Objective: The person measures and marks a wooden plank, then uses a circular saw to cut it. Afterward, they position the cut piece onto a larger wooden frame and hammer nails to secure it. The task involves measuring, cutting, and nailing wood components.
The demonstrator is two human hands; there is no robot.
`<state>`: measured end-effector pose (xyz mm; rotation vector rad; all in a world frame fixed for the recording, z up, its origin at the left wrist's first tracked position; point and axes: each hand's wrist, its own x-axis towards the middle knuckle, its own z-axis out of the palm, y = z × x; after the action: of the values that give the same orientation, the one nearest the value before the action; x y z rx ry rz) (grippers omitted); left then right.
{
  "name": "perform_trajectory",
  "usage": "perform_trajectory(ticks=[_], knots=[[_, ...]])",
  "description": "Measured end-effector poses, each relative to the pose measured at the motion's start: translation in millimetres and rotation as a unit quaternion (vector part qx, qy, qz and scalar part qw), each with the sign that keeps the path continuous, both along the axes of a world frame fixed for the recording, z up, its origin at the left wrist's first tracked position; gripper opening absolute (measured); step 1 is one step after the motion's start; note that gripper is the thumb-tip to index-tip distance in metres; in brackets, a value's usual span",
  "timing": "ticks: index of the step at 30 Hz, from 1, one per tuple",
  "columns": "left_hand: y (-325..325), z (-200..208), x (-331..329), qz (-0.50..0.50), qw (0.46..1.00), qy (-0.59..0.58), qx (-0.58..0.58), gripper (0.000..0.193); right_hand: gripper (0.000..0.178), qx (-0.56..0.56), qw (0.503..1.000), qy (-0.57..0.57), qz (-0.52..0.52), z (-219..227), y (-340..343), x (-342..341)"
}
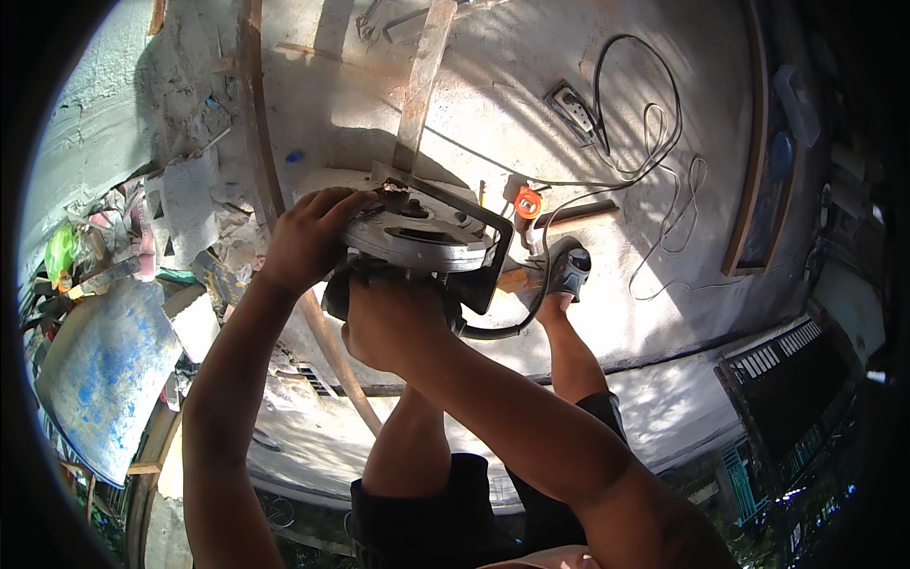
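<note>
In the head view, the circular saw [417, 251], with its rounded, dull silver metal guard, is sitting at the middle over the near end of a narrow, rough wooden plank [422, 81]. The left hand [315, 232] is holding the guard's left side, its fingers curling over the rim; the right hand [393, 322] is closing around the dark body on the near side, its fingertips hiding from view. The thin, straight-edged base plate [500, 266] is standing tilted along the saw's right. A smooth black cord [498, 333] is looping right toward a socket block [573, 109]. An orange tape measure [528, 202] is lying just beyond the plate, its face showing marks too small to read. Gritty concrete floor [512, 66] is stretching far and right, while a blue-stained curved sheet [114, 379] and crumpled scraps [123, 223] are crowding the left.
</note>
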<state>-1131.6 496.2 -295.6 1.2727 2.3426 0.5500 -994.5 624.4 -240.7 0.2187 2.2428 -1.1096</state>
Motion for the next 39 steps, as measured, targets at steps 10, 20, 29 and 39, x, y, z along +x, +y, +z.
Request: perform_trajectory(ticks=[10, 20, 29, 39], knots=[[7, 3, 6, -0.026, 0.999, 0.019, -0.006, 0.055, 0.013, -0.014, 0.999, 0.023, -0.024, -7, -6, 1], [8, 4, 3, -0.02, 0.999, 0.017, -0.022, 0.057, 0.012, 0.034, 0.999, 0.018, -0.004, -3, -5, -1], [7, 5, 2, -0.026, 0.999, 0.014, -0.022, 0.055, 0.013, 0.022, 0.999, -0.023, -0.009, 3, -7, -4], [7, 5, 0, -0.029, 0.999, 0.007, -0.015, 0.057, 0.016, 0.025, 0.999, -0.011, -0.032, 2, -9, -4]])
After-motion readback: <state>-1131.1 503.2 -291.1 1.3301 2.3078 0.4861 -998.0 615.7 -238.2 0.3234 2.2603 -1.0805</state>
